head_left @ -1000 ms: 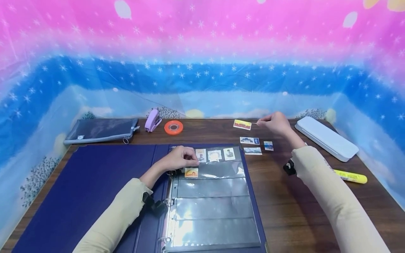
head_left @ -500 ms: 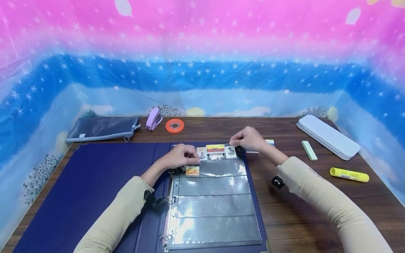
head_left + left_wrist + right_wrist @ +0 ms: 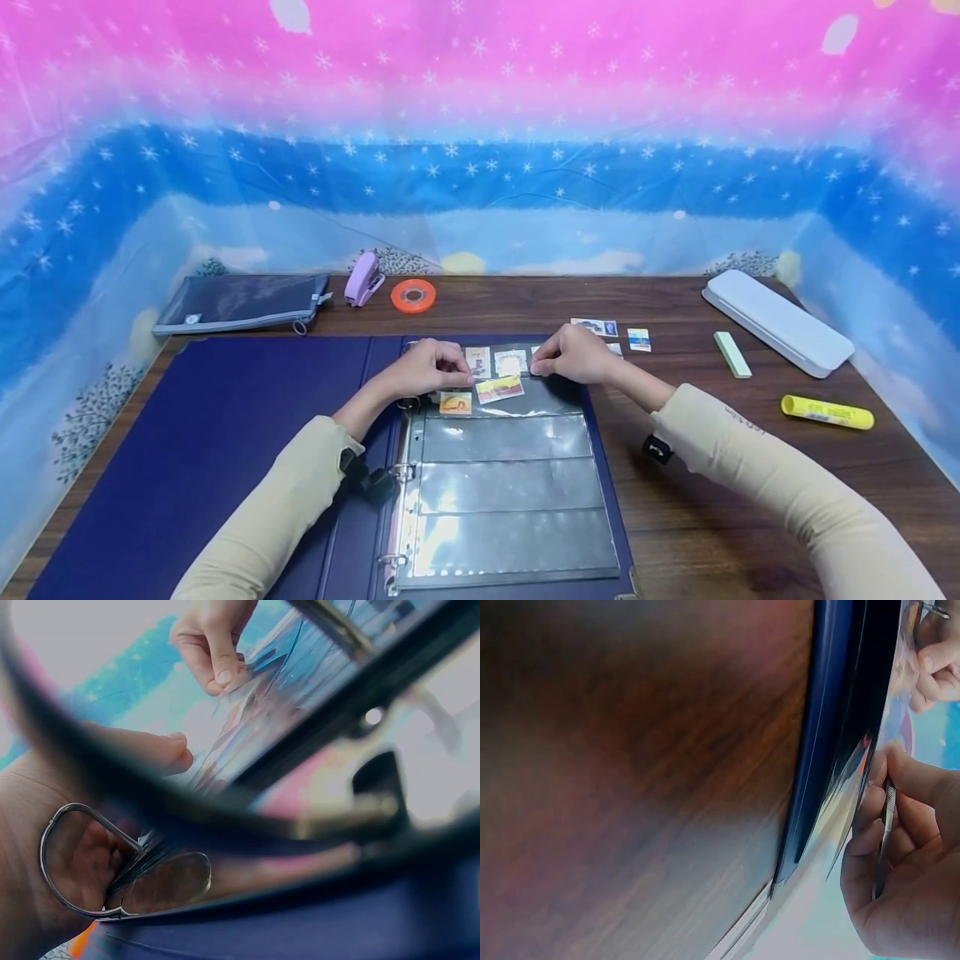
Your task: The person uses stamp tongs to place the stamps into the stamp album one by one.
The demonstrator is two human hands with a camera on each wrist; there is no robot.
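Observation:
A dark blue ring binder lies open, with a stamp page of clear pocket strips on its right side. My left hand pinches the upper edge of the second pocket strip near the rings. My right hand grips metal tweezers; their tips are hard to make out. A yellow and red stamp lies tilted at the second strip, right of an orange stamp. The top strip holds a pale stamp and a white one; my right fingers mostly cover a third.
Loose stamps, including a blue one, lie beyond my right hand. Rightward are a pale green eraser-like bar, a yellow tube and a white case. At the back sit orange tape, a purple stapler and a zip pouch.
My right hand has brought the yellow and red stamp from the table over the top row and down to the second strip, where it now tilts. The left hand stays at the strip's edge.

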